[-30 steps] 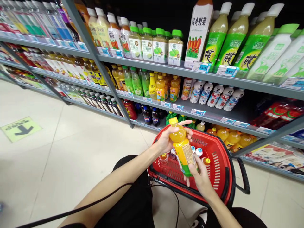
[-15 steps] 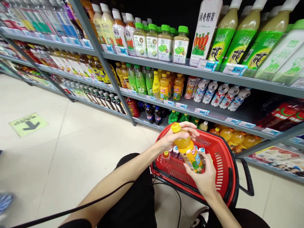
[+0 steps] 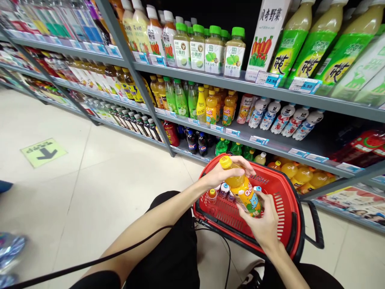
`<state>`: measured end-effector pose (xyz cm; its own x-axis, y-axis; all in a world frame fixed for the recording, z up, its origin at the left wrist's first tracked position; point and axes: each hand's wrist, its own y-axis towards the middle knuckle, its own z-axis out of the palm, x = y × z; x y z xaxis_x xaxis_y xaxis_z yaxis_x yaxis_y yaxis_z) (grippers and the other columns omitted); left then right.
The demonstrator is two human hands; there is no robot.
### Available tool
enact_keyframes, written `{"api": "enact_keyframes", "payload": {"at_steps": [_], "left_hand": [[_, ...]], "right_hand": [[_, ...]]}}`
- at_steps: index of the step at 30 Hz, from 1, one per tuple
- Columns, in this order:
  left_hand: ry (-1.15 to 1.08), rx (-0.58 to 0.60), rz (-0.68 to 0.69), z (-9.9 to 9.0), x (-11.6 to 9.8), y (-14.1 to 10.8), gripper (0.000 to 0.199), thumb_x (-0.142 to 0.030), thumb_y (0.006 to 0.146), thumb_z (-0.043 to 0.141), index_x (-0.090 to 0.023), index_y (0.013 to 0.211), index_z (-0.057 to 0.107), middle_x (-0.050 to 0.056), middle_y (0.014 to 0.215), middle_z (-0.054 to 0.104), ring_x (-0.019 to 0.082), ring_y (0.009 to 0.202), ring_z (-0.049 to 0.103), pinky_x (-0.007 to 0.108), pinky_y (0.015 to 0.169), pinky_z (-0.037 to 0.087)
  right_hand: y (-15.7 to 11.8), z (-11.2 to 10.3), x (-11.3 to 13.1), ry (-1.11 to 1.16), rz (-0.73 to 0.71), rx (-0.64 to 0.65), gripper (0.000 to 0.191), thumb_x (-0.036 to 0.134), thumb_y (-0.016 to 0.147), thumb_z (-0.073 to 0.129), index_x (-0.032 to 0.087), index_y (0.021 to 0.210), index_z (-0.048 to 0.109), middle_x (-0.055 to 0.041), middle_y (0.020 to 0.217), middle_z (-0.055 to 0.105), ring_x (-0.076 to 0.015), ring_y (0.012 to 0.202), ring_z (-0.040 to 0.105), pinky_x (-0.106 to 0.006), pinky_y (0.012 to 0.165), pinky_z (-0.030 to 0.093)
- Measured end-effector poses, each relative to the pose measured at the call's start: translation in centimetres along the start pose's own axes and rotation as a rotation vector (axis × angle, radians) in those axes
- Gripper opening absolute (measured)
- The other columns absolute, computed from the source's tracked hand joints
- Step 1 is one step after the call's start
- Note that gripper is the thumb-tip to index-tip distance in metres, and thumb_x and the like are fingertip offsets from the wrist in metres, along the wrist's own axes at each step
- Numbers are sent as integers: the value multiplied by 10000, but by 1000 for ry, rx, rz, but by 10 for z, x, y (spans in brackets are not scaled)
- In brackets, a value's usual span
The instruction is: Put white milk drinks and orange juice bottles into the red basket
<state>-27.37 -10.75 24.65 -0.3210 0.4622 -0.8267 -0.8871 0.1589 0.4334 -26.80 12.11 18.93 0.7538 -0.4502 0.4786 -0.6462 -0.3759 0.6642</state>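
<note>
Tilted over the red shopping basket (image 3: pixel 293 224) is an orange Qoo juice bottle (image 3: pixel 245 193) with a yellow cap. My left hand (image 3: pixel 233 170) wraps round its upper part, just below the cap. Around the lower part of the same bottle, my right hand (image 3: pixel 264 218) closes with thumb and fingers on either side. Inside the basket lie several small bottles, among them one with an orange cap (image 3: pixel 212 195) and others with white caps (image 3: pixel 224 188); the held bottle and my hands partly cover them.
Shelves (image 3: pixel 210 78) of drinks stretch across the front, with green-capped juice bottles (image 3: pixel 213 50) above and Qoo bottles (image 3: pixel 229 107) lower down. The basket's black handle (image 3: pixel 315 224) juts right. A black cable (image 3: pixel 120 247) crosses my left arm. A floor arrow sign (image 3: pixel 44 152) lies left.
The view has shifted slightly, so the shelves and basket sit a little further right. Both hands keep their hold on the juice bottle, which stays tilted over the basket.
</note>
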Motion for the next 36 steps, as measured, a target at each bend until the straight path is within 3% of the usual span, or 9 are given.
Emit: {"api": "enact_keyframes", "payload": {"at_steps": [4,8,14,17,19,23,28,33,36], "left_hand": [[2,-35,-33,3,-2,1,281,-391,850,760,-156,1004,745,127,1052,771,237,993,717,354,899,530],[-52,-64,-15,5,-1,2,332,-446,854,735,-157,1017,757,138,1079,774,252,1004,723,377,934,530],[-308,-125,-26,2,-3,7,673,-685,855,556,-118,1162,751,203,1331,699,357,1263,635,462,1073,475],[-411,-177,-73,0,-1,8,714,-684,861,541,-117,1260,709,200,1438,638,379,1368,566,494,1156,407],[-453,-190,-90,-1,1,8,737,-677,872,532,-110,1320,675,205,1468,613,387,1409,532,512,1193,364],[-451,-177,-114,-1,5,8,803,-661,865,559,-85,1423,598,231,1472,601,402,1418,522,537,1220,318],[-429,-207,-141,0,6,10,853,-667,838,583,-54,1431,571,248,1443,617,398,1373,561,519,1209,338],[-436,-277,-164,-1,6,15,821,-649,815,602,-48,1376,593,247,1350,675,384,1297,618,505,1151,420],[-445,-343,-159,-4,6,17,785,-624,805,621,-56,1347,605,235,1303,701,381,1276,634,505,1125,458]], "right_hand": [[-1,1,0,12,41,17,538,426,879,836,188,1301,601,-112,1117,652,-289,988,694,-454,869,607],[-7,1,-5,97,200,82,745,487,828,865,205,1447,562,-123,1183,665,-297,1009,693,-468,892,615],[-8,3,-1,643,587,211,755,472,858,828,239,1502,512,-111,1215,691,-276,1045,707,-406,907,623],[1,4,7,933,779,181,606,528,896,772,259,1404,580,-60,975,733,-189,660,669,-316,587,605],[9,3,11,1103,903,220,513,619,896,731,211,1204,673,-40,807,708,-104,428,485,-232,388,445],[22,-4,10,1315,1082,343,638,751,850,658,115,846,704,-57,664,654,-32,327,299,-176,306,250],[25,-12,7,1400,1139,366,603,696,849,610,106,857,735,-68,689,665,-41,331,296,-190,313,259],[28,-17,12,1309,1043,297,524,640,909,507,165,936,726,-107,745,700,-212,551,592,-349,511,547],[32,-19,13,1214,943,282,539,663,951,503,172,1033,709,-122,823,723,-283,735,686,-413,616,607]]}}
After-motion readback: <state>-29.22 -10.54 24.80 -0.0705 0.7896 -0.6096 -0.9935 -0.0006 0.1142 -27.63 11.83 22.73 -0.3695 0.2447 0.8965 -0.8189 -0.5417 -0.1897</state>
